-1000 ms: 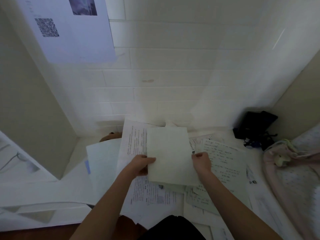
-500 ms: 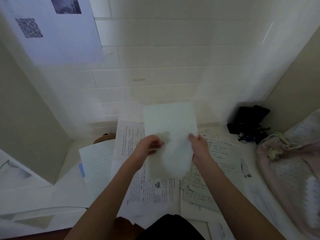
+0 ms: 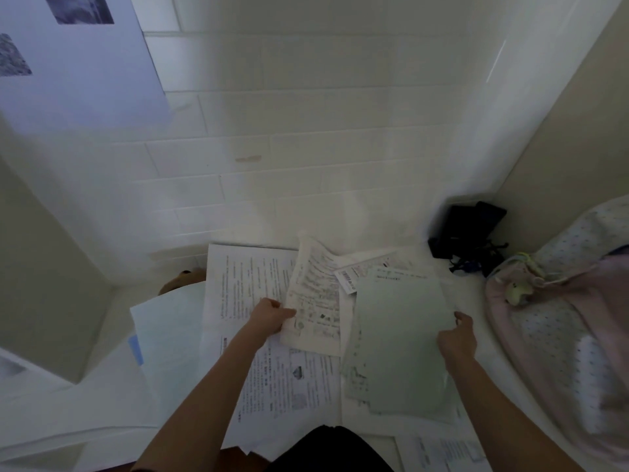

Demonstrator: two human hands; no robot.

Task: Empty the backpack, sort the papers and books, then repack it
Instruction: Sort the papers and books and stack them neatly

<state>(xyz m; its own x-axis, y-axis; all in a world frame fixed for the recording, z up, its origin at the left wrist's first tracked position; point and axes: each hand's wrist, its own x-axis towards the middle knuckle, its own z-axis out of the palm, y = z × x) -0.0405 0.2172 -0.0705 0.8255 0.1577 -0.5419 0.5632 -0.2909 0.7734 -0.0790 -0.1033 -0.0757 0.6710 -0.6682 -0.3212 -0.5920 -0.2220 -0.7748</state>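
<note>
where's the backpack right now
In the head view the pink backpack lies at the far right, just right of the right hand, by the black pouch.

Loose papers cover the bench ahead. A black case blocks the far right corner, the backpack the right edge.

Setting: a home study nook, probably a bedroom corner. White brick-pattern wall is rising just beyond both hands; a printed poster is hanging up-left of the left hand. Worksheets are covering the white desk beneath the hands. A pink dotted backpack is slumping right of the right hand.
</note>
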